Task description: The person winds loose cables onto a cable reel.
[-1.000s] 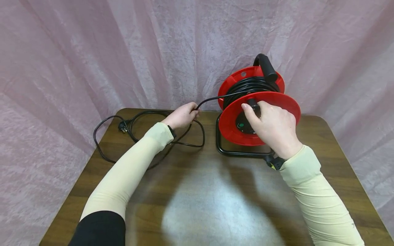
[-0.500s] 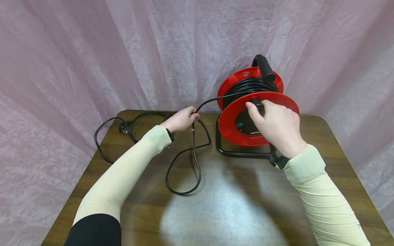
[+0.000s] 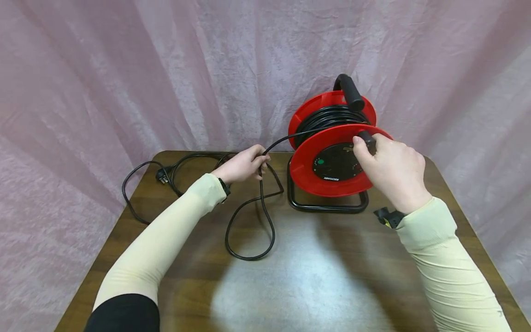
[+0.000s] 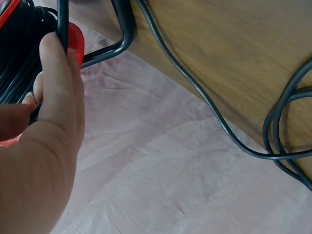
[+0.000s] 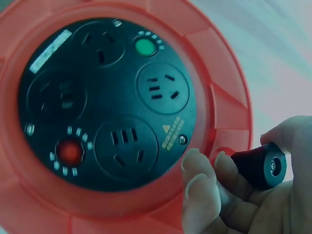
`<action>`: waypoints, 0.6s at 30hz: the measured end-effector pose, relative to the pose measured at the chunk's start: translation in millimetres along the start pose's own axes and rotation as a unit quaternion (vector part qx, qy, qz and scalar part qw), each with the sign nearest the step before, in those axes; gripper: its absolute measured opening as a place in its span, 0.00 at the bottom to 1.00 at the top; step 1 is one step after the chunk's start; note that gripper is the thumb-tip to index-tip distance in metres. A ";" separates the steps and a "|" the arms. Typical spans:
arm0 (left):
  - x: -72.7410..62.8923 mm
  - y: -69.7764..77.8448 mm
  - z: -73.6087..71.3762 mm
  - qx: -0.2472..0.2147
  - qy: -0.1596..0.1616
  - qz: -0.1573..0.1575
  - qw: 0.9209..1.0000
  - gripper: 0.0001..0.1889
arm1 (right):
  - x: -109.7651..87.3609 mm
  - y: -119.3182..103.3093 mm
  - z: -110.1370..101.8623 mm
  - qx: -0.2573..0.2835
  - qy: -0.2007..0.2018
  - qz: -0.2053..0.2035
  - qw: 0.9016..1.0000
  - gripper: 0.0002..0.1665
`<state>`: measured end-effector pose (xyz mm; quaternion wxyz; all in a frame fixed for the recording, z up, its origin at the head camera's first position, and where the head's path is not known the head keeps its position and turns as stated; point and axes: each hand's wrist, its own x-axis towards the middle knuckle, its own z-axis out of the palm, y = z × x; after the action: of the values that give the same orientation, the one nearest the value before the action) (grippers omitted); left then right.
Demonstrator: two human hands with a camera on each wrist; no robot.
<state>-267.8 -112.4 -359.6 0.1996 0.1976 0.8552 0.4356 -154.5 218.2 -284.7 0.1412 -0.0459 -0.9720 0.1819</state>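
At the back right of the table stands a red cable reel with black cable wound on its drum. My right hand grips the reel's black crank knob, thumb and fingers around it. In the right wrist view the reel's black socket panel faces the camera. Left of the reel, my left hand holds the loose cable, which runs taut-curved from its fingers up to the drum. Below that hand the cable drops into a loop on the wood.
A black plug lies at the table's back left among more cable coils. The reel rests on a black tube stand, with a carry handle on top. A pink curtain hangs right behind the table.
The right hand has swung the knob rightward, and the reel's face has turned with it. A cable loop has come out from under the left forearm toward the front. The left hand barely moved.
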 end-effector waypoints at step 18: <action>-1.6 -0.9 4.7 -0.009 -0.001 0.031 0.999 0.11 | -0.2 15.5 -6.1 -0.024 0.008 0.037 0.999 0.28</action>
<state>-264.2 -110.6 -362.5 0.1884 0.2221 0.8448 0.4490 -152.0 234.7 -285.0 0.1412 -0.0868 -0.9726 0.1629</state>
